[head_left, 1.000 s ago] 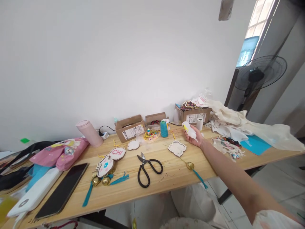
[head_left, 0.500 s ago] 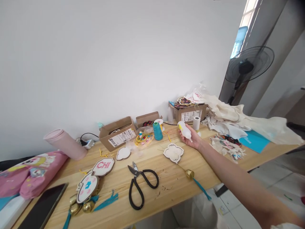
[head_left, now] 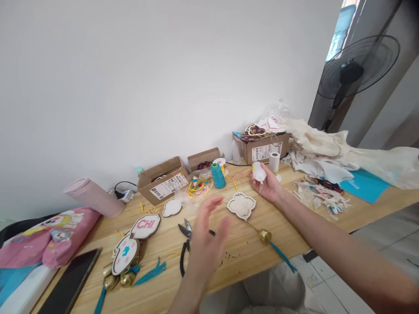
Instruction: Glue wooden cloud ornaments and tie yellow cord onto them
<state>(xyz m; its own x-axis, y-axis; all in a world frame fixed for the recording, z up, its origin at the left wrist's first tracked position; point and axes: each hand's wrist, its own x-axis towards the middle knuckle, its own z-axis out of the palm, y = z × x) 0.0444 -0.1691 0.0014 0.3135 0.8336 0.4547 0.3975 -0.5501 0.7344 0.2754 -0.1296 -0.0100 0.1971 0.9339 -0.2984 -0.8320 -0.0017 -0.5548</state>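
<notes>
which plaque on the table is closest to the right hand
The four-lobed plaque, strung to a gold bell with a teal tassel. It lies beside the right hand; others, like the CHI plaque, lie farther left.

Two hands [head_left: 207, 231] [head_left: 270, 187], lower centre and right of centre; one held bottle [head_left: 259, 172]; three boxes [head_left: 165, 187] [head_left: 204, 156] [head_left: 266, 151] across mid-frame; one scissors [head_left: 187, 232], lower centre; one phone [head_left: 72, 281], lower left; one teal cone [head_left: 218, 177], centre; one tumbler [head_left: 94, 197], left; one fan [head_left: 352, 72], upper right.

A craft workspace: wooden table [head_left: 271, 216] with thread cone [head_left: 218, 176], scissors [head_left: 187, 233], fabric scraps [head_left: 324, 196].
</notes>
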